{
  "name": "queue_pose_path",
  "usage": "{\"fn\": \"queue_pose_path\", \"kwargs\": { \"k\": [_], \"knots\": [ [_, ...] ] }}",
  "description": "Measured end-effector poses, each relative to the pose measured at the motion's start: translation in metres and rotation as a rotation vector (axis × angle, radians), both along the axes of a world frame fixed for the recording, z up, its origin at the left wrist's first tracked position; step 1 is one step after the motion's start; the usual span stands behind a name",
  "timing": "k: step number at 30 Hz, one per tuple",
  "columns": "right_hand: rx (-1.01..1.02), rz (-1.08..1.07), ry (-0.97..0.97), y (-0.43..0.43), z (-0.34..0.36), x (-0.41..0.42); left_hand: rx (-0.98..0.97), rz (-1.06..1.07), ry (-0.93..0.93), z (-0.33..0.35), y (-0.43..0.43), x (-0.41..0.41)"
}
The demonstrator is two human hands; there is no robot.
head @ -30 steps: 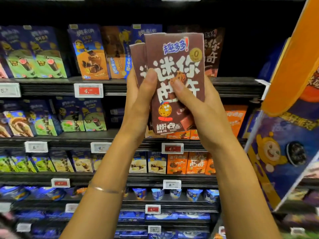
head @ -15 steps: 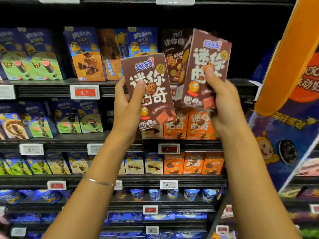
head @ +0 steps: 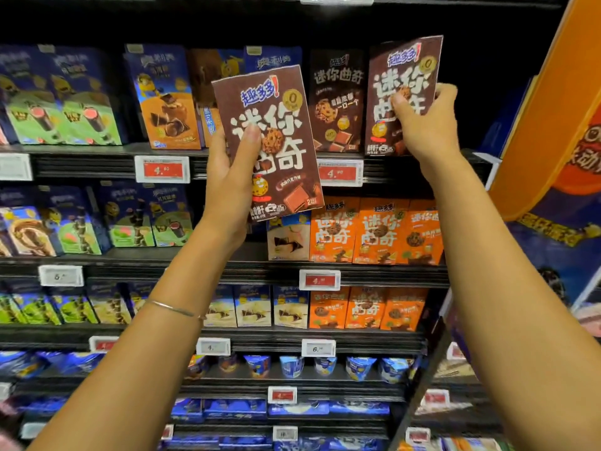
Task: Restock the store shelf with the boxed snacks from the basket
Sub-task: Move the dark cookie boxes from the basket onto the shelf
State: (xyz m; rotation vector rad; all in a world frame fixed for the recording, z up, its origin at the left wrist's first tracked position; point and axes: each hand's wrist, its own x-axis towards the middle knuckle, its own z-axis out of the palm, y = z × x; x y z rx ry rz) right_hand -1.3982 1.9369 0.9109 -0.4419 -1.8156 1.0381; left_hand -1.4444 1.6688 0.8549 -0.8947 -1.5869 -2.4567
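Right brown box (head: pixel 403 70), corner behind fingers (head: pixel 401 105)

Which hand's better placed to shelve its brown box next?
Right, likely. The right hand holds the right box up at the top shelf, beside the shelved box. The left hand holds the left box lower and tilted, off the shelf.
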Motion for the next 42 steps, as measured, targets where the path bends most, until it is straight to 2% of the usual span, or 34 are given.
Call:
{"fn": "queue_pose_path", "kwargs": {
  "k": [3,13,16,17,19,21,22,24,27,30,33,42],
  "knots": [
    [-0.003,0.020,-0.027,0.007,-0.001,-0.010,-0.007,-0.013,0.010,0.001,0.002,-0.001],
    [0.073,-0.162,-0.180,0.005,0.002,-0.020,-0.006,-0.046,0.031,0.009,0.013,-0.005],
    [0.149,-0.229,-0.075,-0.018,-0.005,0.001,-0.002,-0.059,0.042,0.012,0.017,-0.005],
    [0.185,-0.170,-0.011,-0.031,-0.008,0.010,0.001,-0.062,0.043,0.013,0.018,-0.006],
    [0.177,0.111,0.082,-0.060,-0.013,0.027,0.006,-0.068,0.042,0.014,0.025,-0.006],
    [0.117,0.371,0.034,-0.087,-0.018,0.037,0.004,-0.073,0.048,0.016,0.036,-0.004],
    [0.122,0.410,-0.004,-0.096,-0.020,0.040,0.008,-0.077,0.043,0.017,0.043,-0.003],
    [0.155,0.382,-0.004,-0.102,-0.024,0.041,0.021,-0.093,0.026,0.024,0.054,0.001],
    [0.100,0.387,0.030,-0.093,-0.023,0.045,-0.008,-0.155,-0.013,0.035,0.061,0.004],
    [-0.033,0.434,0.085,-0.075,-0.019,0.051,-0.075,-0.028,0.027,0.038,0.068,-0.002],
    [-0.117,0.369,0.171,-0.054,-0.013,0.057,-0.127,0.076,0.073,0.039,0.077,-0.014],
    [-0.154,0.155,0.219,-0.011,-0.015,0.063,-0.166,0.216,0.145,0.043,0.092,-0.024]
  ]
}}
